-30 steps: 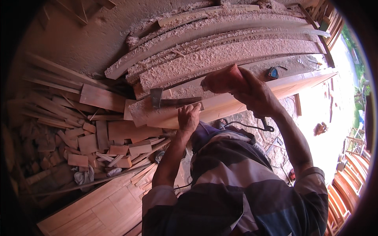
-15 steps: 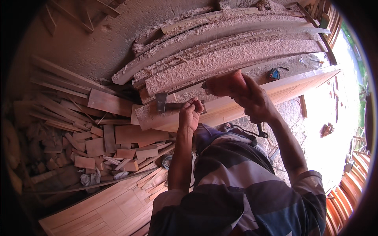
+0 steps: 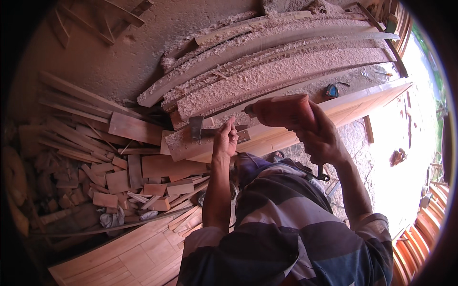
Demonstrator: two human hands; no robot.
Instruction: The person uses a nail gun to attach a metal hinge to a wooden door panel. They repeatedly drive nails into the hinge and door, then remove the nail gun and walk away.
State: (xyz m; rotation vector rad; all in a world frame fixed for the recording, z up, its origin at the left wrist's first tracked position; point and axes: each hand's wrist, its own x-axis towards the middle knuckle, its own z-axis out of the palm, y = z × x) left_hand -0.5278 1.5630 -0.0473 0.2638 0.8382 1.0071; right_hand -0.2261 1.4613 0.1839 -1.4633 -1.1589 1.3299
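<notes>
My right hand [image 3: 325, 138] is wrapped around the handle of a red power drill [image 3: 284, 111], with its cord hanging below. The drill lies level in the air, its nose toward the left. Just left of that nose is my left hand [image 3: 224, 139], fingers curled in and pressed together; whatever they pinch is too small to make out. Beneath the left hand a hammer-like tool [image 3: 195, 127] with a broad dark metal head rests on the dusty top of the workbench [image 3: 179, 145]. A pale panel of joined wood strips [image 3: 353, 113] stands along the bench's near side.
Curved timbers [image 3: 286, 62] covered in shavings lie beyond the bench. A blue tape measure [image 3: 331, 90] sits on the bench to the right. Wood offcuts [image 3: 117, 181] are heaped at the left, with another strip panel [image 3: 138, 252] below them. Curved orange-brown wood pieces [image 3: 420, 248] stand at lower right.
The drill has moved slightly right and turned more level, and its nose shows more clearly. My left hand has shifted slightly left, its fingers now pointing more upward.
</notes>
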